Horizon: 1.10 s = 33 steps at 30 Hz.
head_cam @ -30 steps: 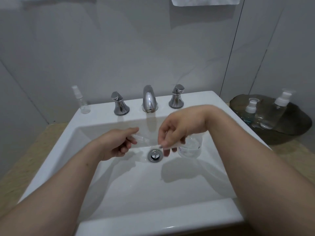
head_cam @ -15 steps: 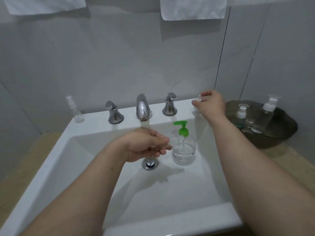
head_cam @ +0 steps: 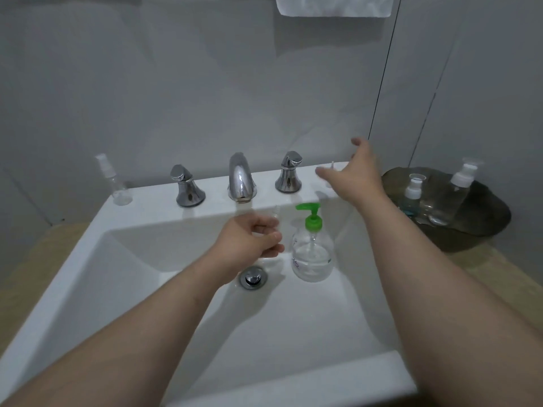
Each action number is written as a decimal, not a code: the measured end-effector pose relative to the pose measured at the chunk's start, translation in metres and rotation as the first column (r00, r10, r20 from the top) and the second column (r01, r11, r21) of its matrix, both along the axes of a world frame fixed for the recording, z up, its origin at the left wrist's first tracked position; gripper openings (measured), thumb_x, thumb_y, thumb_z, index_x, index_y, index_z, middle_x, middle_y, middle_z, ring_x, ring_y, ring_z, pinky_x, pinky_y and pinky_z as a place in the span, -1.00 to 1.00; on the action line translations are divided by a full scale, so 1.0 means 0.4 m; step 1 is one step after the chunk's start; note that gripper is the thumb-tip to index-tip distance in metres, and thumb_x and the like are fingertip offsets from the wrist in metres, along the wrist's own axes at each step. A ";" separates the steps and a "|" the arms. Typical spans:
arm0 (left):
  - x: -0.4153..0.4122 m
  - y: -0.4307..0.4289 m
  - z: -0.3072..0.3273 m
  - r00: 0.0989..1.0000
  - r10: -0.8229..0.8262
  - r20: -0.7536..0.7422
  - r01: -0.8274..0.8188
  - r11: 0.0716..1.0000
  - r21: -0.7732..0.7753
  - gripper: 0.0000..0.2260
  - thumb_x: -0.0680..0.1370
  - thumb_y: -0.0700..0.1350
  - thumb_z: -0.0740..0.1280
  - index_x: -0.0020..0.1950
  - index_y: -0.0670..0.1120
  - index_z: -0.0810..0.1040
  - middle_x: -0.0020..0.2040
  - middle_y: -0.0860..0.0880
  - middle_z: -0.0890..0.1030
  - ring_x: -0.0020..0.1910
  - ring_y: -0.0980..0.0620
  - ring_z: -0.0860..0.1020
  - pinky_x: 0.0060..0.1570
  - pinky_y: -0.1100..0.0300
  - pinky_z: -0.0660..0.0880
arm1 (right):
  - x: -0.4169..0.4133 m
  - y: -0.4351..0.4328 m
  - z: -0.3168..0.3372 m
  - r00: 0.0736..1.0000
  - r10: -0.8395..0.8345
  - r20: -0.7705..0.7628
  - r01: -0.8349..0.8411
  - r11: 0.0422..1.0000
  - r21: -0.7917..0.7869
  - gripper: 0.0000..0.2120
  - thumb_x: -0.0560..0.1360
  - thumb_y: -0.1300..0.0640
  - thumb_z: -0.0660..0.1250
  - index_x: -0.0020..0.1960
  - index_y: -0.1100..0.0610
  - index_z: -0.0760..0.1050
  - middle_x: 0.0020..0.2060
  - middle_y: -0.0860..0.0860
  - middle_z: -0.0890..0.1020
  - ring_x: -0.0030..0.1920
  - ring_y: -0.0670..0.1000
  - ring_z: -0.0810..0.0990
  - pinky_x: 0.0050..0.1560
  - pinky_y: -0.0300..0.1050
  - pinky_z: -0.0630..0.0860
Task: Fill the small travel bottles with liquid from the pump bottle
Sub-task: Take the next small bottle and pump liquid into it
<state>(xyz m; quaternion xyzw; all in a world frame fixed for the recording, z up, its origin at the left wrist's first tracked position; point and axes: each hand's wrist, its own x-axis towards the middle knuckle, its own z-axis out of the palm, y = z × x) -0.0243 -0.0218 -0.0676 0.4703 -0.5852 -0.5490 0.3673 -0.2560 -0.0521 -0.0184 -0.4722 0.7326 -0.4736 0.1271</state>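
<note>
We are gripping a small clear travel bottle (head_cam: 276, 214) in the left hand (head_cam: 252, 239). The fingers are curling round it and only its neck is poking up above them. Its body is hidden, so we cannot tell the fill level.

The right hand (head_cam: 355, 171) is hanging open over the back ledge of the sink (head_cam: 152, 207), fingers spread, holding nothing. A small white piece (head_cam: 332, 173) is sitting just by its fingertips. It is likely the spray top, but too blurred to confirm.

The pump bottle (head_cam: 313, 257) is standing upright just right of the left hand and well this side of the right hand. Its long axis is vertical and its green nozzle is pointing left, toward the held neck. The left hand is the nearer one.

We are judging the next move: the right hand dropping onto the pump head while the left slides the neck under the nozzle. The mouth is narrow, so liquid could miss it.
</note>
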 end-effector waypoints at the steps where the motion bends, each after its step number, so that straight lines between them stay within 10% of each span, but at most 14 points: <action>1: 0.001 0.000 -0.003 0.998 0.006 0.062 -0.003 0.999 -0.035 -0.81 0.55 -0.35 0.43 0.15 -0.21 0.59 -0.09 -0.11 0.58 -0.24 -0.10 0.71 -0.10 0.08 0.68 | 0.008 0.013 0.019 0.997 -0.047 0.053 0.051 0.996 -0.078 -0.27 0.41 -0.03 0.55 0.44 0.08 0.29 0.34 0.11 0.47 0.34 0.17 0.47 0.34 0.07 0.44; 6: -0.001 -0.005 -0.011 0.958 0.036 0.284 0.016 0.984 -0.178 -0.82 0.49 -0.24 0.52 0.06 -0.08 0.63 -0.16 0.00 0.67 -0.33 0.06 0.66 -0.24 0.07 0.60 | 0.050 0.068 0.046 0.985 -0.025 0.169 0.050 0.988 -0.149 -0.88 0.47 0.20 0.34 -0.09 0.05 0.40 -0.17 -0.03 0.52 -0.16 0.05 0.47 -0.19 -0.11 0.35; 9: 0.000 -0.001 -0.010 0.955 0.057 0.292 0.004 0.978 -0.207 -0.79 0.45 -0.25 0.54 0.01 -0.05 0.62 -0.16 -0.01 0.68 -0.34 0.04 0.65 -0.16 -0.05 0.65 | 0.054 0.086 0.021 0.983 0.073 0.168 -0.083 0.995 0.053 -0.81 0.42 0.34 0.26 -0.25 0.07 0.44 -0.30 0.03 0.51 -0.23 0.07 0.43 -0.24 -0.14 0.35; 12: -0.001 -0.007 -0.008 0.962 0.068 0.265 -0.015 0.981 -0.195 -0.77 0.43 -0.28 0.56 -0.03 -0.09 0.58 -0.15 -0.05 0.67 -0.30 -0.02 0.67 -0.07 -0.05 0.68 | 0.038 0.119 0.023 0.961 0.247 0.123 -0.275 0.872 0.406 -0.83 0.47 0.32 0.33 -0.06 0.06 0.51 -0.15 0.07 0.60 -0.11 0.08 0.52 -0.10 -0.09 0.48; 14: -0.004 -0.009 -0.005 0.961 0.069 0.267 -0.015 0.979 -0.202 -0.78 0.43 -0.28 0.56 -0.05 -0.11 0.58 -0.16 -0.07 0.67 -0.29 -0.04 0.67 -0.07 -0.01 0.68 | 0.027 0.141 0.006 0.922 0.373 0.101 -0.358 0.728 0.585 -0.50 0.44 0.25 0.48 0.32 0.00 0.44 0.13 0.03 0.56 0.13 0.07 0.54 0.17 -0.03 0.53; 19: -0.005 -0.007 -0.005 0.955 0.060 0.292 0.003 0.978 -0.210 -0.79 0.43 -0.29 0.55 -0.07 -0.11 0.57 -0.17 -0.09 0.67 -0.31 -0.02 0.65 -0.13 0.05 0.66 | 0.043 0.163 -0.114 0.868 0.470 0.159 -0.461 0.646 0.609 0.10 0.29 -0.05 0.71 0.60 -0.06 0.07 0.40 -0.03 0.40 0.38 0.04 0.42 0.44 0.00 0.37; 26: 0.008 -0.016 -0.013 0.954 0.072 0.292 -0.014 0.981 -0.195 -0.80 0.43 -0.31 0.55 -0.05 -0.12 0.58 -0.16 -0.10 0.66 -0.31 -0.01 0.64 -0.15 0.08 0.66 | 0.078 0.117 -0.165 0.863 0.501 -0.069 -0.414 0.778 0.472 -0.01 0.19 -0.11 0.72 0.47 0.03 0.30 0.25 -0.02 0.54 0.24 0.05 0.55 0.25 -0.02 0.52; 33: 0.019 -0.023 -0.014 0.946 0.081 0.313 -0.017 0.980 -0.199 -0.80 0.43 -0.29 0.56 -0.05 -0.11 0.61 -0.13 -0.10 0.67 -0.28 -0.01 0.64 -0.08 0.03 0.67 | 0.076 0.106 -0.108 0.808 0.553 -0.201 -0.329 0.708 0.625 -0.25 0.20 -0.04 0.68 0.28 -0.01 0.38 0.11 0.02 0.52 0.02 0.09 0.58 -0.04 -0.06 0.55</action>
